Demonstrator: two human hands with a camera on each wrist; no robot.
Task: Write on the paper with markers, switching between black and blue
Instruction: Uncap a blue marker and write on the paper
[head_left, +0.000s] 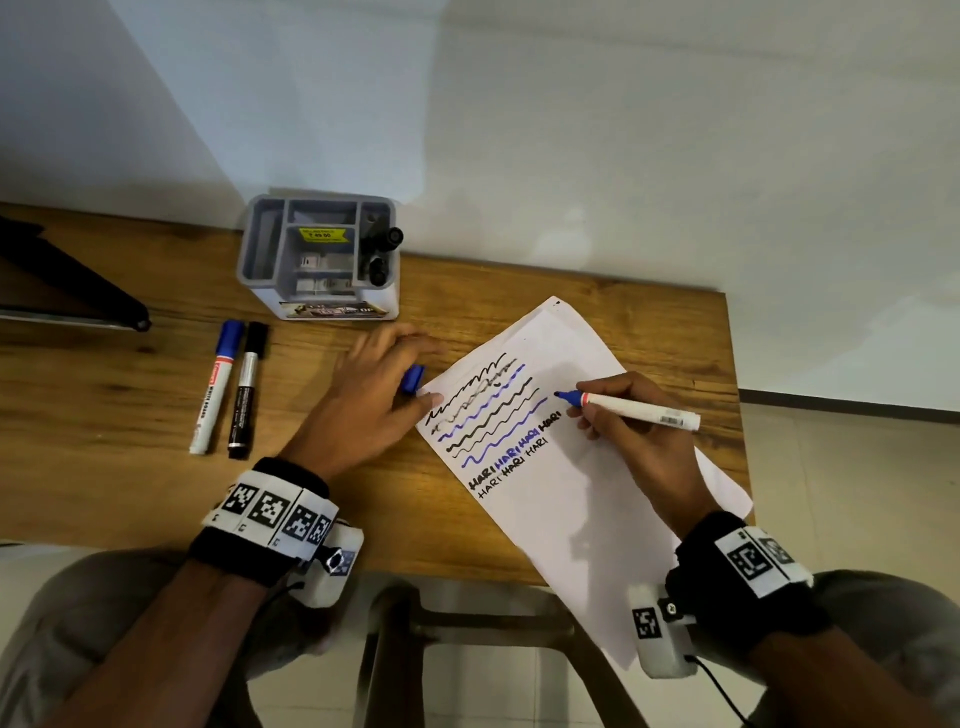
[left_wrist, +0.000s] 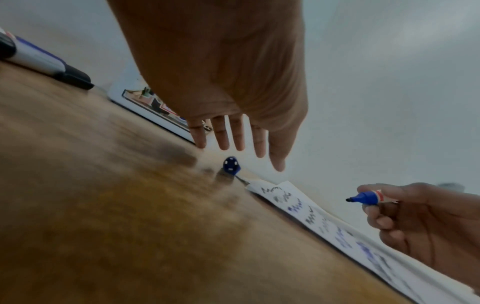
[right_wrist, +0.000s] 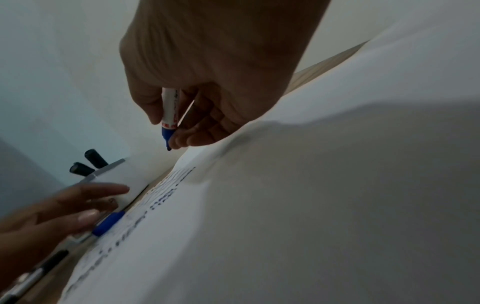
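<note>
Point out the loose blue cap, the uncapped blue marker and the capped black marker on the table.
blue cap (head_left: 413, 378): head view, its side.
blue marker (head_left: 631, 407): head view, white barrel.
black marker (head_left: 246, 391): head view, mid barrel.

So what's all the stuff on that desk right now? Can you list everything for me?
paper: one, white, desk's right side, wavy lines and HARI in black and blue
uncapped marker: one, blue, right hand, tip over paper
loose cap: one, blue, desk beside paper's left edge
capped markers: two, blue and black, lying desk's left
organiser: one, grey, desk's back, black markers inside
desk: one, brown wood
left hand: open, by cap
right hand: grips marker
</note>
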